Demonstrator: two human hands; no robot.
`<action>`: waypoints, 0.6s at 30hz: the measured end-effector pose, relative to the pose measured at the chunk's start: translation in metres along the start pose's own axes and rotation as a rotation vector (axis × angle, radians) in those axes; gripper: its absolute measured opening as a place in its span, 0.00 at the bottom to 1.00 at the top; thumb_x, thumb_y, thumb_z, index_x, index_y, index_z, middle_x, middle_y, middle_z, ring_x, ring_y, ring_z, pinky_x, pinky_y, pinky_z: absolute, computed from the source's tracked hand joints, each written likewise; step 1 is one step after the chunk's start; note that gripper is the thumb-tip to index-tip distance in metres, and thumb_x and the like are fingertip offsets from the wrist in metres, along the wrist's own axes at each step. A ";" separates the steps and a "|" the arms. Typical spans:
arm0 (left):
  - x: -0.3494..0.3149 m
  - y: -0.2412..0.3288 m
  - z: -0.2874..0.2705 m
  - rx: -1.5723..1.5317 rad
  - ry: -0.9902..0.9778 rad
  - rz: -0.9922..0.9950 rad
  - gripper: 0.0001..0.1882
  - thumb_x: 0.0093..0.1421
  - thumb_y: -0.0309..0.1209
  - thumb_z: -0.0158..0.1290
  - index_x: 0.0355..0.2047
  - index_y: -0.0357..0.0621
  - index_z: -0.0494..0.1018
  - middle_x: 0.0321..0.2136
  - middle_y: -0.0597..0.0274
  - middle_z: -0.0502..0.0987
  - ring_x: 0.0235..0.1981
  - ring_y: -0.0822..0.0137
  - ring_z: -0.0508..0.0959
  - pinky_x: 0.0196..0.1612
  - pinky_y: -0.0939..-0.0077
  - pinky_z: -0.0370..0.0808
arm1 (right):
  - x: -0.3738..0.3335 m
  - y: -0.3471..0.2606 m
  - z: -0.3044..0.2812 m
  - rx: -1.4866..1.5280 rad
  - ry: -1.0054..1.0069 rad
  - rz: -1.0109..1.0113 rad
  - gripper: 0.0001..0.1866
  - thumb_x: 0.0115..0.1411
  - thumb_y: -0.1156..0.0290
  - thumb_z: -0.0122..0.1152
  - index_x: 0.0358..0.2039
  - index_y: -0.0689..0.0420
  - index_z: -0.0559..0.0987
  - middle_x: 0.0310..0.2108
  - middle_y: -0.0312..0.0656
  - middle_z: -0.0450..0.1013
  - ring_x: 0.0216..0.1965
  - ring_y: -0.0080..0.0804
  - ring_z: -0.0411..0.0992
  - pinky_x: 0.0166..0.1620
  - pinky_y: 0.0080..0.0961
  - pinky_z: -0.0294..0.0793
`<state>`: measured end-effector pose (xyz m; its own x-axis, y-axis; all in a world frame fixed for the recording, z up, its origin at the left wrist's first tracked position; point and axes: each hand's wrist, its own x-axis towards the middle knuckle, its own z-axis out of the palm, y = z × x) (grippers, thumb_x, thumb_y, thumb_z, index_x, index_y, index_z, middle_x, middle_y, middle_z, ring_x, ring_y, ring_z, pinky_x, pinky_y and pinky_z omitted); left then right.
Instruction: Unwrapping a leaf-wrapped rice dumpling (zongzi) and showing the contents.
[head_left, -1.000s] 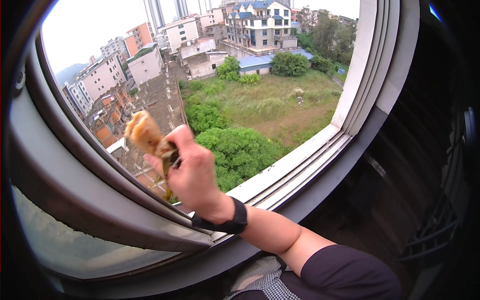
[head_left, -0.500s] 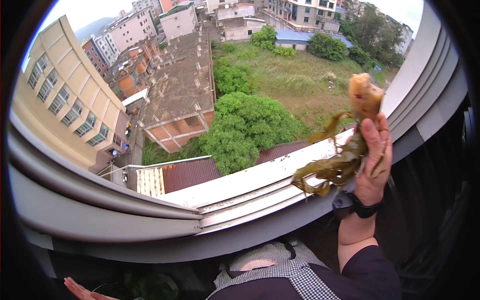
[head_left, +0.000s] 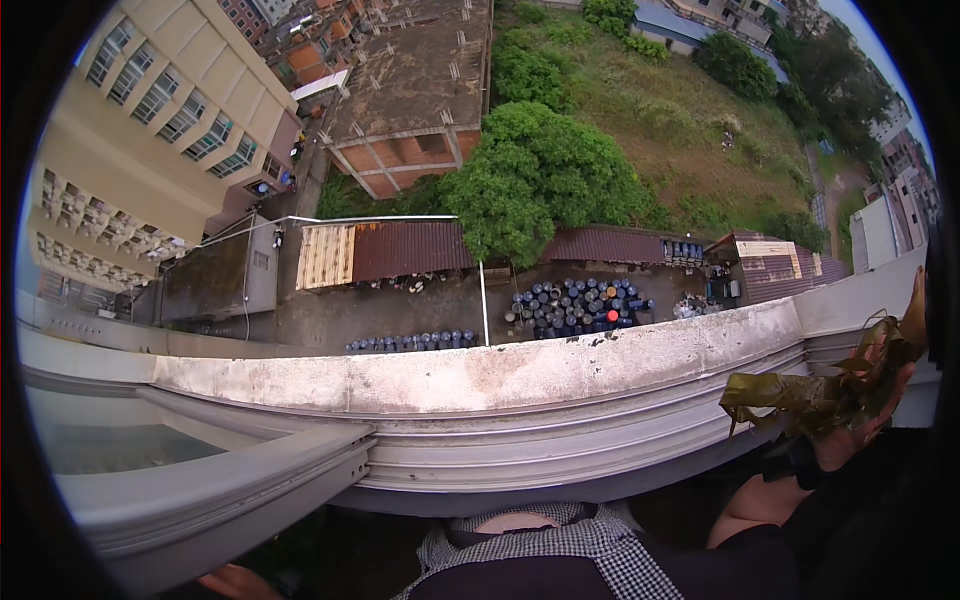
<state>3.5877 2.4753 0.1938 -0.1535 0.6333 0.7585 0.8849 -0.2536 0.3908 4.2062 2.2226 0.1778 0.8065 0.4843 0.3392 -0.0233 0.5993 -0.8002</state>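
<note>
At the right, beyond the window's inner edge, my right hand (head_left: 842, 446) is closed around what looks like a partly unwrapped sticky rice dumpling (head_left: 785, 396). Its olive-green leaves hang loose to the left of the fingers, over the window track. A brownish tip shows above the hand, near the dark rim of the picture, too dim to make out well. A dark band circles my right wrist. Of my left hand (head_left: 240, 582), only a bit of skin shows at the lower left edge, below the window frame; its fingers are hidden.
A window sash (head_left: 230, 480) stands at the left, beside the grooved track (head_left: 560, 440). Outside runs a stained ledge (head_left: 480, 380). Far below lie a yard with blue barrels (head_left: 570, 305), metal roofs (head_left: 410, 245), a tree (head_left: 545, 180) and buildings.
The view has tipped downward, so the ledge and yard show more. My right hand, with the dumpling, has shifted right and lower in view. My left hand's outstretched fingers are now out of sight.
</note>
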 end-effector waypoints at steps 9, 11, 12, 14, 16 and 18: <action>-0.028 0.001 0.030 0.132 -0.182 -0.112 0.25 0.69 0.35 0.31 0.60 0.29 0.52 0.62 0.43 0.52 0.63 0.53 0.55 0.64 0.64 0.51 | 0.067 0.036 0.002 0.213 -0.086 0.186 0.19 0.62 0.65 0.54 0.48 0.62 0.64 0.41 0.44 0.63 0.26 0.24 0.62 0.28 0.20 0.65; -0.037 0.004 0.034 0.157 -0.215 -0.127 0.25 0.69 0.35 0.31 0.60 0.29 0.52 0.62 0.42 0.52 0.63 0.53 0.55 0.64 0.64 0.51 | 0.074 0.052 0.008 0.327 -0.208 0.260 0.19 0.62 0.65 0.54 0.48 0.63 0.64 0.41 0.45 0.64 0.26 0.25 0.62 0.29 0.20 0.66; -0.039 0.002 0.037 0.162 -0.233 -0.141 0.25 0.69 0.35 0.31 0.60 0.29 0.52 0.62 0.42 0.52 0.63 0.53 0.55 0.64 0.64 0.51 | 0.080 0.054 0.011 0.334 -0.272 0.270 0.19 0.62 0.67 0.54 0.48 0.63 0.63 0.41 0.46 0.63 0.26 0.26 0.61 0.29 0.21 0.66; -0.044 0.000 0.039 0.172 -0.265 -0.162 0.25 0.69 0.35 0.32 0.60 0.28 0.52 0.62 0.42 0.52 0.63 0.53 0.55 0.64 0.64 0.51 | 0.084 0.053 0.001 0.316 -0.272 0.256 0.19 0.61 0.68 0.55 0.47 0.64 0.63 0.40 0.46 0.63 0.26 0.26 0.61 0.29 0.21 0.65; -0.050 -0.005 0.041 0.179 -0.289 -0.195 0.25 0.69 0.35 0.32 0.60 0.28 0.52 0.61 0.41 0.53 0.63 0.53 0.56 0.64 0.65 0.51 | 0.087 0.055 0.007 0.297 -0.286 0.241 0.18 0.61 0.69 0.55 0.46 0.64 0.63 0.39 0.46 0.63 0.26 0.26 0.60 0.28 0.22 0.64; -0.056 -0.006 0.041 0.189 -0.311 -0.220 0.25 0.69 0.35 0.32 0.60 0.28 0.52 0.61 0.41 0.53 0.62 0.53 0.56 0.64 0.65 0.51 | 0.086 0.061 0.017 0.367 -0.255 0.258 0.16 0.59 0.70 0.56 0.42 0.65 0.64 0.36 0.44 0.62 0.25 0.26 0.59 0.27 0.22 0.62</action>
<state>3.6090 2.4718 0.1275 -0.2335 0.8550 0.4631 0.9153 0.0325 0.4015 4.2641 2.3117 0.1673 0.5784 0.7587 0.2996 -0.4456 0.6016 -0.6630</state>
